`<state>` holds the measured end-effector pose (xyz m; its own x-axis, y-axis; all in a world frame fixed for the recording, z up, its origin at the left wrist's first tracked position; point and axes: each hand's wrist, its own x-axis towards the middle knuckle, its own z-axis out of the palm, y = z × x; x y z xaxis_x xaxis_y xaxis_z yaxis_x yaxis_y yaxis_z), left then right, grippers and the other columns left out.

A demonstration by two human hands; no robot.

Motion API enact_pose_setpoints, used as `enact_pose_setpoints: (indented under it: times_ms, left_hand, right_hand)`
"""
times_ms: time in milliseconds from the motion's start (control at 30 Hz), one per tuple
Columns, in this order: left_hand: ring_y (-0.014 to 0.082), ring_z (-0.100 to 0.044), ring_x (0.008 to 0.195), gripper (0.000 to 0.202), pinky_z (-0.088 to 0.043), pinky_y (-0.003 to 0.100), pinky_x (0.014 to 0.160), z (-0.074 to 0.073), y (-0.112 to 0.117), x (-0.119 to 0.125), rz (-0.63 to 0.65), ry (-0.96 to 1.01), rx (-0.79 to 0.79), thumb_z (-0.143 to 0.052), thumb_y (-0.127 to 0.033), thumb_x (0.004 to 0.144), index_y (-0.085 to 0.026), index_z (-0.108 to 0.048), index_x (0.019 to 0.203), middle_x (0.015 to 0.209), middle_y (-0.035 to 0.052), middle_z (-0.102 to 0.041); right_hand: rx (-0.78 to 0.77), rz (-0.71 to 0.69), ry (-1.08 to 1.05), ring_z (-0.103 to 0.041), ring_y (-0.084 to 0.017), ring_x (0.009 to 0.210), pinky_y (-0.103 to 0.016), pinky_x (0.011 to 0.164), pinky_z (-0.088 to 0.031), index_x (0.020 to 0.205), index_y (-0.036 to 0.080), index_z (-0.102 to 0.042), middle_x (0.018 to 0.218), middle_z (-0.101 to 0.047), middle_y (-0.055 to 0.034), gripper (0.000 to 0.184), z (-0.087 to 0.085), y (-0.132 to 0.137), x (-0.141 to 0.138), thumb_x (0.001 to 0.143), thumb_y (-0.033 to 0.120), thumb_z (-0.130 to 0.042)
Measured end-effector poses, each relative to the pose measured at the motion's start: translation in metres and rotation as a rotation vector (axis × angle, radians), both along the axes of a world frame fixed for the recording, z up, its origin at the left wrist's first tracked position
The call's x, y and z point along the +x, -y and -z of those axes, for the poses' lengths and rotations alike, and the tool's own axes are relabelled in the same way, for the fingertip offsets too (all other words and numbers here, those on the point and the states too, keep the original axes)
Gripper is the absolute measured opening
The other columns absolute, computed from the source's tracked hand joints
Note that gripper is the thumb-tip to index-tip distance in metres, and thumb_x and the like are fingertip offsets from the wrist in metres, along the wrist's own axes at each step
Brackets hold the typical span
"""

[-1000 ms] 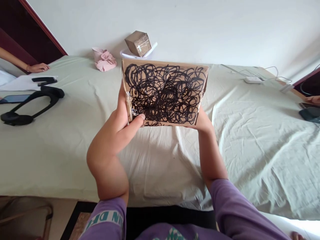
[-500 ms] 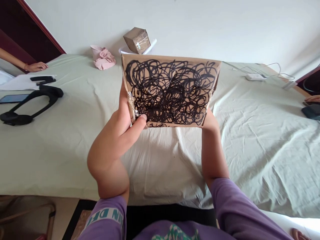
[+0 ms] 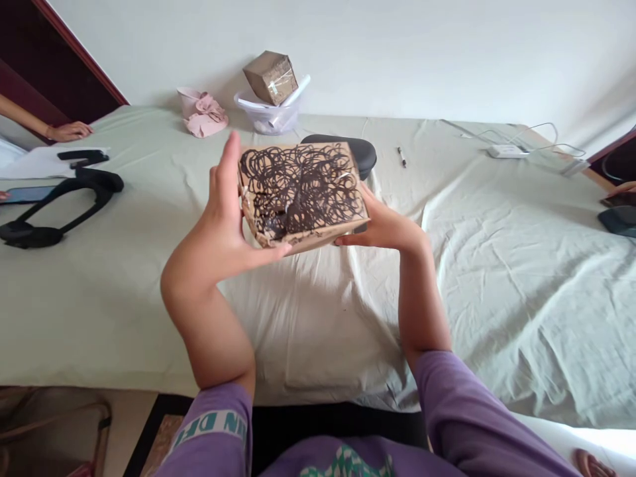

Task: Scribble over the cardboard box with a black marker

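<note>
A cardboard box point(image 3: 303, 192), its top face covered in black looping scribbles, is held up over the cloth-covered table between my two hands. My left hand point(image 3: 228, 212) grips its left side, with the thumb along the lower front edge and a finger pointing up past the corner. On the other side, my right hand point(image 3: 385, 222) holds the box's right end, thumb below the front edge and the other fingers partly hidden behind it. Clear tape shows at the left corner. Behind the box lies a black oval case point(image 3: 365, 156), partly covered by it.
Against the wall stands a clear plastic bowl point(image 3: 273, 119) with a second cardboard box point(image 3: 272, 76) on it. Near it lie pink folded cloth point(image 3: 205, 114) and a pen point(image 3: 401, 157). A black headset-like frame point(image 3: 62, 205) and another person's hand point(image 3: 69, 131) are left; a power strip point(image 3: 507, 152) is right.
The scribbled box has tilted flatter and moved away from the camera. My right fingers now show at its right end; the bowl, black case and pen have come into view.
</note>
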<state>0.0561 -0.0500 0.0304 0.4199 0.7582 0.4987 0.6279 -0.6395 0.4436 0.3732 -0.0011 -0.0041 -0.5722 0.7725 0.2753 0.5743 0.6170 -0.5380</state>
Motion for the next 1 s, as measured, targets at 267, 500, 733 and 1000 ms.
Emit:
enact_pose_setpoints:
  times_ms: [267,500,733,1000]
  left_hand:
    - [0.04,-0.029,0.16,0.131,-0.022,0.07,0.135,0.011,-0.035,-0.014,-0.287,-0.006,-0.368,-0.091,-0.04,0.079,-0.029,0.0,0.172,0.168,0.0183,-0.017]
    - [0.0393,-0.027,0.162,0.124,-0.025,0.069,0.134,0.01,-0.033,-0.021,-0.297,-0.009,-0.426,-0.09,-0.038,0.081,-0.032,-0.003,0.17,0.17,0.0163,-0.014]
    - [0.0399,-0.024,0.163,0.129,-0.025,0.067,0.135,0.013,-0.038,-0.022,-0.264,-0.019,-0.427,-0.091,-0.039,0.08,-0.028,0.001,0.17,0.171,0.0183,-0.012]
    - [0.038,-0.02,0.166,0.127,-0.019,0.064,0.138,0.014,-0.038,-0.021,-0.212,-0.035,-0.404,-0.089,-0.037,0.081,-0.028,0.0,0.171,0.173,0.0188,-0.01]
  right_hand:
    - [-0.367,0.33,0.254,-0.068,-0.027,0.13,-0.037,0.114,-0.053,0.162,0.013,-0.046,0.146,-0.069,-0.0158,0.07,0.069,-0.045,-0.036,0.101,0.04,-0.066]
    - [-0.208,0.604,0.319,-0.052,-0.04,0.144,-0.054,0.116,-0.045,0.159,0.01,-0.045,0.15,-0.06,-0.0238,0.055,0.124,-0.053,-0.077,0.104,0.016,-0.044]
    - [-0.199,0.722,0.342,-0.067,-0.036,0.122,-0.046,0.1,-0.054,0.136,0.008,-0.057,0.143,-0.061,-0.0265,0.039,0.13,-0.064,-0.067,0.107,0.023,-0.036]
    - [-0.26,0.709,0.352,-0.074,-0.038,0.114,-0.048,0.095,-0.056,0.124,0.015,-0.067,0.12,-0.076,-0.0211,0.05,0.13,-0.065,-0.064,0.112,0.049,-0.033]
